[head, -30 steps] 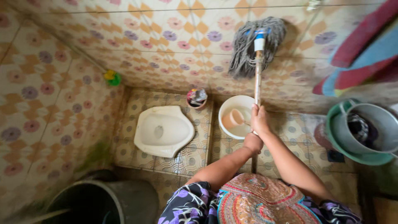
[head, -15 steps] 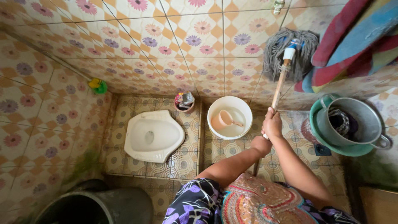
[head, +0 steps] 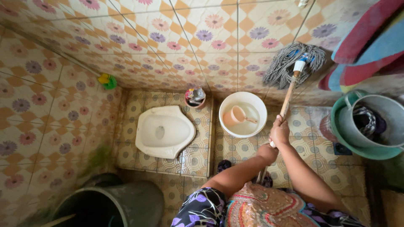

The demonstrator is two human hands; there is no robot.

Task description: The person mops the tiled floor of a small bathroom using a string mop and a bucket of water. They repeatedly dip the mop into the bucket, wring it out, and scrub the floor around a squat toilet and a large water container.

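While gripped in both hands: mop (head: pixel 294 67) held upright, grey string head raised against the floral wall tiles (head: pixel 202 38), wooden handle (head: pixel 287 98) slanting down to the lap.
Right hand (head: pixel 280 131): closed round the handle, upper grip.
Left hand (head: pixel 268 153): closed round the handle just below the right.
Left of the handle: white basin (head: pixel 235 101) on the tiled floor (head: pixel 235 149), pink dipper (head: pixel 235 116) lying inside.
Further left: white squat toilet pan (head: pixel 165 130); small pot of brushes (head: pixel 195 97) by the wall.
Right edge: grey metal bucket (head: pixel 370 122) nested in a green tub (head: pixel 336 126).
Lower left: dark bin (head: pixel 113 204).
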